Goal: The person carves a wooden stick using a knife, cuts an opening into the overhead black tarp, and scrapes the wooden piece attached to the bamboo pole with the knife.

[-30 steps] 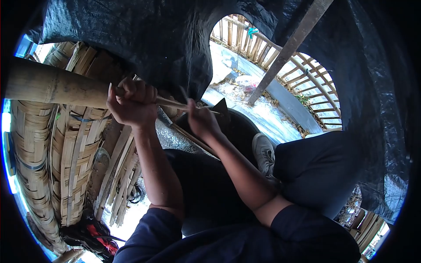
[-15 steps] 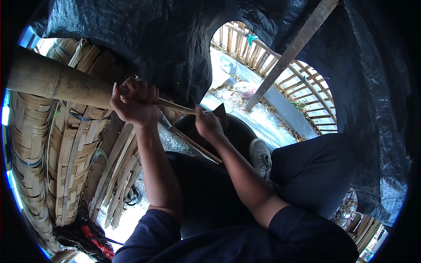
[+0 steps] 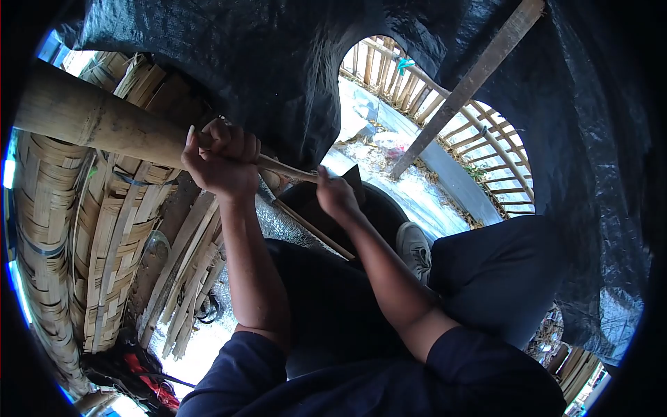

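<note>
My left hand (image 3: 224,156) is a closed fist around a thin wooden stick (image 3: 286,167), its thumb pointing up. This fist sits against the near end of a thick bamboo pole (image 3: 111,124), which comes in from the left. A little to the right, my right hand (image 3: 336,194) is closed at the other end of the stick. Whether it also holds a small tool there I cannot make out. Below the hands, a thin bamboo strip (image 3: 316,231) slants across the rim of a dark round tub (image 3: 389,201).
Woven bamboo panels (image 3: 48,229) stand on the left beside split bamboo strips (image 3: 184,278). Black plastic sheeting (image 3: 229,62) hangs in front, with a wooden post (image 3: 465,90) across its opening. Outside is a bamboo fence (image 3: 486,142). My shoe (image 3: 415,249) is beside the tub.
The whole view has shifted slightly, and both hands appear a little farther right. Their grip on the stick looks the same.
</note>
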Demonstrator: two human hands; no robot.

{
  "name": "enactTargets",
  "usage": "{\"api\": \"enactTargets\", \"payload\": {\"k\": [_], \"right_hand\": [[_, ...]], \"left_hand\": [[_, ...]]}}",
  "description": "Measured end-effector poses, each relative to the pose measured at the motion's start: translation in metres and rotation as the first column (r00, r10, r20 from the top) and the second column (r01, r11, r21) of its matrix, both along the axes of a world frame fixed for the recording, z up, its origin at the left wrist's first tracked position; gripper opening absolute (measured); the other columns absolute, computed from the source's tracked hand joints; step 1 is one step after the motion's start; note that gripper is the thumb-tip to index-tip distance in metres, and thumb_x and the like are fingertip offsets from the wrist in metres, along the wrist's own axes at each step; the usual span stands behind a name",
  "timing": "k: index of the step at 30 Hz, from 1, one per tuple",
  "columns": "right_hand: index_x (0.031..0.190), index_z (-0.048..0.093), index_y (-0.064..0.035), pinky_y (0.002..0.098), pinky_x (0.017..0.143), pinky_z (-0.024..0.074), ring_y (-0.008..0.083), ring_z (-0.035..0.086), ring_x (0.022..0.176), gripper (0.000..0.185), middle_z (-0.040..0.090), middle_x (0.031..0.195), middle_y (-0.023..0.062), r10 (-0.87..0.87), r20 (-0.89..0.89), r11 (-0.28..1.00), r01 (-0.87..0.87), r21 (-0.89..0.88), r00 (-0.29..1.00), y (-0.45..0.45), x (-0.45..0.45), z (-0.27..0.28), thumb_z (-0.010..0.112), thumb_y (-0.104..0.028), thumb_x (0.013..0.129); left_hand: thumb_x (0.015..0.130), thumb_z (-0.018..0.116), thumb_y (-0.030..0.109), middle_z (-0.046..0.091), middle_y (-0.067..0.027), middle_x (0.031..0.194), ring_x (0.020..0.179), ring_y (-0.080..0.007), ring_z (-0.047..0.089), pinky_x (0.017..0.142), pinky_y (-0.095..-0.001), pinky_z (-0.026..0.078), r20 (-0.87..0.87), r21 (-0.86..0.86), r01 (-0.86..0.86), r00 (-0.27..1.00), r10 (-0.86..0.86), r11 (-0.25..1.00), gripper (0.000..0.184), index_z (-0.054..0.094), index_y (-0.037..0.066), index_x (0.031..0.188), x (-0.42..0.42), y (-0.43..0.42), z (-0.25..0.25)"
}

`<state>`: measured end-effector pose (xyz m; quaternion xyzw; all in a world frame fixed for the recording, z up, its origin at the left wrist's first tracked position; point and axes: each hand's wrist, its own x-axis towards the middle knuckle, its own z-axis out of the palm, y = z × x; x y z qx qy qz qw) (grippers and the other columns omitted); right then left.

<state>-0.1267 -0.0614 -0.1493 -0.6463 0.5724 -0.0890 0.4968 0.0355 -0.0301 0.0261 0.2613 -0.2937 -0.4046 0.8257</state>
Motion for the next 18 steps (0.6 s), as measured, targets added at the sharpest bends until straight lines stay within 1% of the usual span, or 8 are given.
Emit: {"api": "enactTargets", "payload": {"k": [2, 4, 5, 6, 9, 11, 14, 18], "right_hand": [[0.096, 0.064, -0.0013, 0.0485, 0.066, 0.0471, 0.0375, 0.062, 0.064, 0.068, 0.062, 0.069, 0.0203, -0.136, -0.113, 0.991, 0.133, -0.031, 0.984, -0.006, -0.013, -0.033, 0.028, -0.06, 0.095], [0.122, 0.053, 0.0042, 0.0395, 0.058, 0.0505, 0.0305, 0.064, 0.065, 0.069, 0.061, 0.095, 0.0263, -0.166, -0.14, 0.817, 0.216, 0.535, 0.976, -0.008, -0.026, -0.007, 0.027, -0.055, 0.097], [0.064, 0.038, -0.0108, 0.0337, 0.038, 0.0301, 0.0158, 0.038, 0.041, 0.061, 0.036, 0.053, 0.0016, -0.299, -0.027, 0.813, 0.269, 0.516, 0.954, 0.001, -0.018, 0.005, 0.027, -0.063, 0.094], [0.064, 0.038, -0.0108, 0.0337, 0.038, 0.0301, 0.0158, 0.038, 0.041, 0.061, 0.036, 0.053, 0.0016, -0.298, -0.029, 0.811, 0.269, 0.52, 0.954, 0.006, -0.01, 0.025, 0.027, -0.063, 0.094], [0.063, 0.043, -0.0091, 0.0334, 0.04, 0.0308, 0.0162, 0.039, 0.039, 0.064, 0.041, 0.054, 0.0028, -0.24, 0.261, 0.86, 0.08, 0.505, 0.935, 0.014, 0.012, 0.07, 0.03, -0.065, 0.093], [0.066, 0.052, -0.0033, 0.0369, 0.047, 0.0394, 0.0219, 0.049, 0.045, 0.071, 0.049, 0.055, 0.0075, -0.069, 0.151, 0.996, 0.061, 0.058, 0.986, 0.012, 0.023, 0.076, 0.031, -0.065, 0.092], [0.073, 0.059, 0.0058, 0.0423, 0.064, 0.0468, 0.0344, 0.062, 0.063, 0.079, 0.06, 0.063, 0.0183, -0.079, 0.259, 0.967, 0.011, 0.254, 0.963, 0.005, 0.019, 0.064, 0.03, -0.065, 0.092], [0.074, 0.06, 0.0114, 0.048, 0.078, 0.0466, 0.0439, 0.064, 0.08, 0.082, 0.061, 0.069, 0.0295, -0.053, 0.228, 0.99, 0.021, 0.142, 0.972, 0.012, 0.022, 0.084, 0.03, -0.063, 0.094]], "left_hand": [[0.09, 0.035, 0.046, 0.019, 0.004, 0.05, 0.044, -0.0091, 0.012, 0.042, -0.0291, 0.013, 0.034, -0.016, 0.031, 0.999, -0.03, 0.999, 0.043, 0.028, 0.015, 0.061, -0.003, 0.0, 0.001], [0.09, 0.035, 0.046, 0.019, 0.004, 0.05, 0.044, -0.0091, 0.012, 0.042, -0.0291, 0.013, 0.037, -0.014, 0.022, 0.999, -0.022, 1.0, 0.043, 0.028, 0.015, 0.061, -0.008, -0.006, 0.003], [0.09, 0.035, 0.046, 0.019, 0.004, 0.05, 0.044, -0.0092, 0.012, 0.042, -0.029, 0.013, 0.039, -0.003, 0.015, 0.999, -0.015, 1.0, 0.043, 0.028, 0.016, 0.061, -0.009, -0.008, 0.003], [0.09, 0.035, 0.046, 0.019, 0.004, 0.05, 0.044, -0.0092, 0.012, 0.042, -0.029, 0.013, 0.038, 0.002, 0.014, 0.999, -0.015, 1.0, 0.043, 0.028, 0.016, 0.061, -0.008, -0.01, 0.004], [0.089, 0.035, 0.045, 0.019, 0.0039, 0.05, 0.045, -0.0095, 0.011, 0.042, -0.0294, 0.013, 0.055, 0.02, -0.056, 0.997, 0.055, 0.998, 0.042, 0.028, 0.016, 0.061, -0.005, -0.012, 0.003], [0.089, 0.033, 0.045, 0.018, 0.0047, 0.048, 0.045, -0.009, 0.01, 0.044, -0.0295, 0.012, -0.015, 0.055, -0.094, 0.995, 0.095, 0.994, 0.043, 0.027, 0.015, 0.059, 0.001, -0.008, 0.001], [0.089, 0.033, 0.045, 0.018, 0.0047, 0.048, 0.045, -0.0093, 0.011, 0.044, -0.0298, 0.013, -0.011, 0.042, -0.093, 0.996, 0.093, 0.995, 0.042, 0.027, 0.015, 0.059, 0.007, -0.002, 0.0], [0.089, 0.033, 0.046, 0.018, 0.0046, 0.048, 0.045, -0.0095, 0.011, 0.044, -0.0301, 0.013, -0.039, 0.072, -0.115, 0.992, 0.118, 0.991, 0.042, 0.027, 0.016, 0.06, 0.016, 0.006, -0.006]]}}
